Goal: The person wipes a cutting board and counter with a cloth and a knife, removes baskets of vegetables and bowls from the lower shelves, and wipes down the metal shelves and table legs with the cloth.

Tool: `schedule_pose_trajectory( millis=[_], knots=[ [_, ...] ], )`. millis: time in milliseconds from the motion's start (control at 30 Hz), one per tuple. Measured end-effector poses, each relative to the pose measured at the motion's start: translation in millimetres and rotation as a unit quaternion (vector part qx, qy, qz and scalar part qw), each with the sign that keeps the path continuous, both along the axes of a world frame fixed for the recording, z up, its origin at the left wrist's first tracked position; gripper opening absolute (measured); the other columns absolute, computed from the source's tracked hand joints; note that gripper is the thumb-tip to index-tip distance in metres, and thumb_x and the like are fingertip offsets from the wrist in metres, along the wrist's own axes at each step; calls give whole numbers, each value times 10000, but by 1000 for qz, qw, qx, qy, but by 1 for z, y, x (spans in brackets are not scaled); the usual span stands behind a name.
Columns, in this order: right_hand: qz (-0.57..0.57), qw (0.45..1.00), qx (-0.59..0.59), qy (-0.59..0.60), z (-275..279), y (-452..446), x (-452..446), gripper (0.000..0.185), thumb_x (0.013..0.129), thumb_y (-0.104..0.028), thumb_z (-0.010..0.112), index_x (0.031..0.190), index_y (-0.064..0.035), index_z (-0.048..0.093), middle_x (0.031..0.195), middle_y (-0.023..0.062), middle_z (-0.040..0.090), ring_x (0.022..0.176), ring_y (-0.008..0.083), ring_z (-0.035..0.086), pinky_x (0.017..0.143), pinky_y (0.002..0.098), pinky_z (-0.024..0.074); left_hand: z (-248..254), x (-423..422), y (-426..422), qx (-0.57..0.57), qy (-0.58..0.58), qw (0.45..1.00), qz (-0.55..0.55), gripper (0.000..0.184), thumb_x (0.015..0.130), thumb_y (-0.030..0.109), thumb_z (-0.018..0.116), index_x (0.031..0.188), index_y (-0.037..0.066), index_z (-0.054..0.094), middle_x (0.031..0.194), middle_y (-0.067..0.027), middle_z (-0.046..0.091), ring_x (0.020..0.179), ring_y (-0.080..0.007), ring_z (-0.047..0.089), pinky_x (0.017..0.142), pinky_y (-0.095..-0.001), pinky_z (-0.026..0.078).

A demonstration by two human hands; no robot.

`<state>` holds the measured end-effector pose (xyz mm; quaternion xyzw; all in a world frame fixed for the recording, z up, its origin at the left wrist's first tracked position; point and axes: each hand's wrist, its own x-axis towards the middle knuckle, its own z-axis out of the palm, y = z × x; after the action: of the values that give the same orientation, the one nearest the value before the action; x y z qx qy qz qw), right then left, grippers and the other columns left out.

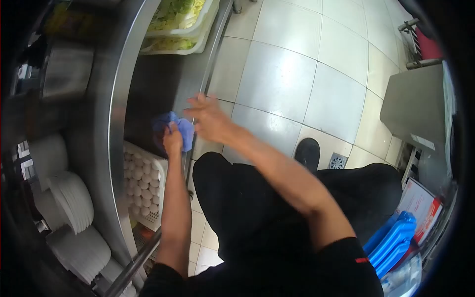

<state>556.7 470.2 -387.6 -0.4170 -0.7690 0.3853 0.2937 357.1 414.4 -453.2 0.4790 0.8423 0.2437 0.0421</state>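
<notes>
the left hand is closed on a bunched blue cloth, which lies at or just above the steel shelf; whether it presses on the metal cannot be told. the right hand is blurred beside the cloth, over the shelf's right edge, with its fingers spread and nothing visible in them. the step in hand seems to be handling the cloth over the bare stretch of steel between the white tubs of leafy greens at the far end and the white basket of eggs on the near side. a next move with the cloth calls for a firm hold on its folds and a low, flat path, with care at the near end, since the basket is close to the left wrist and the eggs could crack if knocked.
</notes>
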Motion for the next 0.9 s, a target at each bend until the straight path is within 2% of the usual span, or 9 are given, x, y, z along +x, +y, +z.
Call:
schedule_pose_trajectory(
  millis=[100, 200, 300, 367, 433, 600, 733, 800, 900],
  knots=[
    [77, 977, 9, -199, -6, 32, 85, 470, 698, -14, 535, 1156, -75, 617, 1352, 133, 466, 1352, 313, 286, 1109, 565, 145, -50, -1, 10, -135, 177, 973, 55, 688, 903, 551, 338, 1383, 59, 378, 1434, -295, 270, 1332, -431, 264, 1069, -512, 254],
    [158, 894, 46, -416, 23, 67, 169, 314, 765, -110, 591, 1065, -38, 646, 1259, 167, 529, 1321, 337, 325, 1086, 592, 189, -63, -1, -12, -153, 158, 971, 95, 718, 913, 566, 296, 1430, 69, 274, 1455, -319, 174, 1341, -482, 186, 1066, -561, 221],
    [47, 951, 34, -305, 67, 68, 237, 303, 825, -164, 583, 1095, -36, 635, 1256, 185, 527, 1280, 339, 383, 1095, 510, 230, -55, 0, -6, -228, 132, 953, 153, 745, 907, 587, 291, 1453, 87, 213, 1452, -345, 126, 1340, -497, 154, 1084, -550, 193],
    [10, 981, -106, -165, 100, 71, 272, 312, 854, -172, 582, 1122, -18, 612, 1240, 181, 548, 1232, 343, 446, 1074, 431, 287, -49, 5, 19, -243, 136, 914, 296, 769, 893, 618, 321, 1405, 44, 327, 1422, -329, 249, 1299, -475, 275, 1062, -516, 248],
    [-36, 973, -217, -62, 100, 71, 296, 332, 867, -182, 590, 1144, 2, 592, 1204, 168, 586, 1191, 316, 497, 1035, 369, 331, -87, -54, 37, -148, 263, 905, 299, 650, 915, 534, 389, 1333, 39, 440, 1329, -264, 434, 1194, -396, 439, 1003, -466, 345],
    [-116, 967, -101, -202, 73, 50, 317, 424, 821, -241, 652, 1149, 17, 574, 1151, 215, 585, 1134, 388, 507, 971, 419, 386, -37, -131, 133, -254, 181, 936, 165, 508, 919, 421, 463, 1239, 30, 520, 1219, -213, 537, 1079, -354, 520, 947, -427, 392],
    [-111, 954, -128, -248, 79, 33, 323, 512, 778, -289, 683, 1176, 7, 558, 1160, 225, 569, 1139, 395, 493, 963, 422, 391, -59, -156, 266, -28, 433, 882, -184, 277, 899, 285, 497, 989, 57, 627, 983, -128, 621, 824, -299, 590, 721, -411, 477],
    [-114, 947, -174, -244, 78, 30, 326, 563, 750, -326, 693, 1188, -2, 549, 1145, 231, 570, 1116, 402, 497, 955, 424, 394, -81, -133, 261, 1, 388, 906, -170, 354, 914, 305, 481, 1132, 38, 554, 1143, -189, 542, 1012, -339, 512, 863, -438, 404],
    [-109, 936, -177, -285, 82, 39, 323, 579, 736, -344, 692, 1186, -8, 550, 1130, 233, 570, 1084, 412, 505, 928, 433, 406, -69, -35, 146, -8, 127, 961, -246, 521, 930, 353, 444, 1334, 24, 424, 1370, -257, 382, 1281, -388, 323, 1062, -454, 239]
  ],
)
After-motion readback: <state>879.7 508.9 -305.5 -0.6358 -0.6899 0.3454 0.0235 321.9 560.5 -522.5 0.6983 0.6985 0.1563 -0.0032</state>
